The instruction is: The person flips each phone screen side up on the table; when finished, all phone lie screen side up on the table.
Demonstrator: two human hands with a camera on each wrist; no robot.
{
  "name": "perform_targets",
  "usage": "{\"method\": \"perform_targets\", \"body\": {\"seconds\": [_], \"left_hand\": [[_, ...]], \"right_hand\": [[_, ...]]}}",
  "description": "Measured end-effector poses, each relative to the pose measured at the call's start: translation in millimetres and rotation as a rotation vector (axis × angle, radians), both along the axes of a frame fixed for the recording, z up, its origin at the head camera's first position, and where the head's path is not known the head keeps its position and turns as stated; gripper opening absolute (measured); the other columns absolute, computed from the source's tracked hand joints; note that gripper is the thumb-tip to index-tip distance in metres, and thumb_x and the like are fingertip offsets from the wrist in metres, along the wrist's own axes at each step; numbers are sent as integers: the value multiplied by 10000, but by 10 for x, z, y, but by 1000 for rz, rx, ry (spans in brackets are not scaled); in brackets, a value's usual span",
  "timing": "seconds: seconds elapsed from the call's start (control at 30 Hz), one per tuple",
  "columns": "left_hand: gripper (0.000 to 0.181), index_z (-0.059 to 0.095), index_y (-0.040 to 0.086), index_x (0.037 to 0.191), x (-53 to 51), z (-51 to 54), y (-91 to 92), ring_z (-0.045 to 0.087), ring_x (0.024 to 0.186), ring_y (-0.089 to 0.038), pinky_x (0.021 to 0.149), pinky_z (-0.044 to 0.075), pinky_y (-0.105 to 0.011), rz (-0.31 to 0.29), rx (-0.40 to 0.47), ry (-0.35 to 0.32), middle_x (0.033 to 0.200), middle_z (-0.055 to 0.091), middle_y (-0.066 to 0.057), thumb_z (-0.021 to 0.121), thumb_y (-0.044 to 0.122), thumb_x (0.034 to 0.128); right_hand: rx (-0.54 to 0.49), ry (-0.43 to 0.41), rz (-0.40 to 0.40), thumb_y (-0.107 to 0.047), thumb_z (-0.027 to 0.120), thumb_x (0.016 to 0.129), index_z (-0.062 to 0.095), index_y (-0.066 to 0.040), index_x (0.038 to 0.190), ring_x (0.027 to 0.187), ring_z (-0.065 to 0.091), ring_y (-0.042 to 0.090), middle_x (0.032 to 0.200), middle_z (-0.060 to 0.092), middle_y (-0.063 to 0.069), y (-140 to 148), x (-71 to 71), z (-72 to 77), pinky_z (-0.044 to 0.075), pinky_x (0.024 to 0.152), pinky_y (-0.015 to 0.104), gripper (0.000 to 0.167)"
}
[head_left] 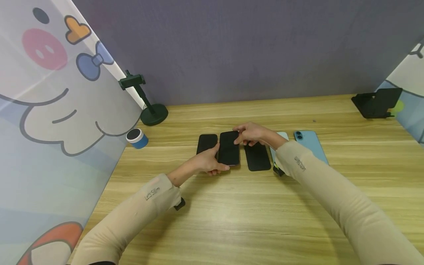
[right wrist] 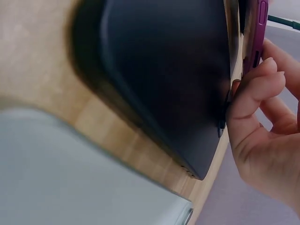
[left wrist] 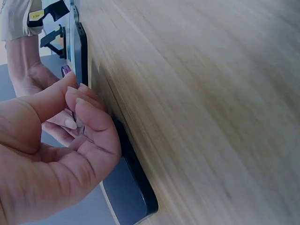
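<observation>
A phone with a dark screen and purple edge [head_left: 228, 150] is between both hands, over the wooden table. My left hand [head_left: 208, 161] grips its lower left corner, thumb along the bottom edge. At the upper right edge, my right hand [head_left: 251, 133] pinches it; in the right wrist view its purple side [right wrist: 257, 35] shows at the fingertips. A black phone [head_left: 207, 141] lies to the left, partly behind the left hand. Just right lies another black phone [head_left: 257, 157], below the right hand. The left wrist view hides most of the gripped phone behind curled fingers [left wrist: 96, 119].
A pale phone [head_left: 282, 135] is partly covered by the right sleeve, with a light blue phone [head_left: 311, 141] beyond. At the back left stand a dark green phone stand [head_left: 154, 114] and a blue-and-white jar [head_left: 139, 141]. A black stand [head_left: 377, 103] is at the back right.
</observation>
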State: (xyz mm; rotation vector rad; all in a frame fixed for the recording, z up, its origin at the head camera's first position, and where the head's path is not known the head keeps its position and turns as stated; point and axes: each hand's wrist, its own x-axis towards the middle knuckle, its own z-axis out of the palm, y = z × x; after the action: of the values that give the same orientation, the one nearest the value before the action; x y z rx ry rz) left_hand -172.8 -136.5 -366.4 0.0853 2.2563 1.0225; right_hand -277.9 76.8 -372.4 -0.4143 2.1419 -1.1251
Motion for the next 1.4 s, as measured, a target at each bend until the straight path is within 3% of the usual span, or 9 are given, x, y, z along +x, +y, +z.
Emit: {"method": "perform_targets", "body": {"seconds": [0.33,0.53,0.67,1.0,1.1,1.2,1.27,1.33,1.4], "left_hand": [[1042,-22,73,1616,-16,22,61,584,577,-132,552,506,-235,-24,-92,4,717,666,-36,738,263,929],[927,121,28,1601,-38,5,91,654,593,-136,578,547,-243,-99,-240,116,665,684,-36,724,273,940],[963,129,29,1601,-36,-2,116,667,607,-141,561,519,-241,-138,-338,153,678,702,-41,735,345,923],[1047,177,112,1615,33,98,199,385,452,-111,459,332,-261,-202,-571,267,558,519,10,739,561,853],[1053,185,141,1617,61,127,199,424,475,-121,467,343,-263,-231,-631,299,645,620,-20,723,604,840],[1025,223,165,1612,84,103,192,507,556,-149,494,375,-272,-254,-680,324,931,733,-78,703,633,836],[1006,249,184,1608,93,72,185,571,635,-178,516,409,-287,-258,-702,335,1136,727,-114,693,649,834],[988,270,196,1603,96,44,180,622,728,-197,544,446,-302,-260,-715,352,1226,703,-117,687,657,835],[976,285,197,1599,98,27,176,662,842,-213,592,490,-323,-264,-721,371,1261,691,-115,682,659,837]], "right_hand": [[56,1,4,-180,686,956,327,-124,1580,552,451,118,633,531,4,-43,1,31,378,533,265,722],[120,66,10,-158,696,945,374,-107,1559,511,442,104,579,507,-13,-88,-3,6,398,518,264,696],[148,93,22,-179,704,943,381,-112,1556,498,435,107,575,501,-12,-118,0,-8,402,510,267,696],[143,160,81,-188,700,954,376,-93,1555,536,449,128,632,473,5,-74,26,-19,407,514,282,690],[153,183,106,-193,691,961,377,-97,1556,565,469,138,707,478,32,-57,20,-16,413,518,286,680],[165,207,130,-193,685,965,381,-97,1554,606,497,145,999,581,110,-47,20,-5,425,521,284,670],[174,222,148,-194,678,971,376,-97,1556,610,499,145,1210,569,180,-47,22,4,432,519,283,666],[176,226,163,-195,672,975,373,-96,1557,604,495,143,1384,502,217,-42,20,7,432,515,284,662],[181,228,175,-200,668,979,366,-100,1561,588,481,137,1419,485,239,-38,13,3,427,509,285,663]]}}
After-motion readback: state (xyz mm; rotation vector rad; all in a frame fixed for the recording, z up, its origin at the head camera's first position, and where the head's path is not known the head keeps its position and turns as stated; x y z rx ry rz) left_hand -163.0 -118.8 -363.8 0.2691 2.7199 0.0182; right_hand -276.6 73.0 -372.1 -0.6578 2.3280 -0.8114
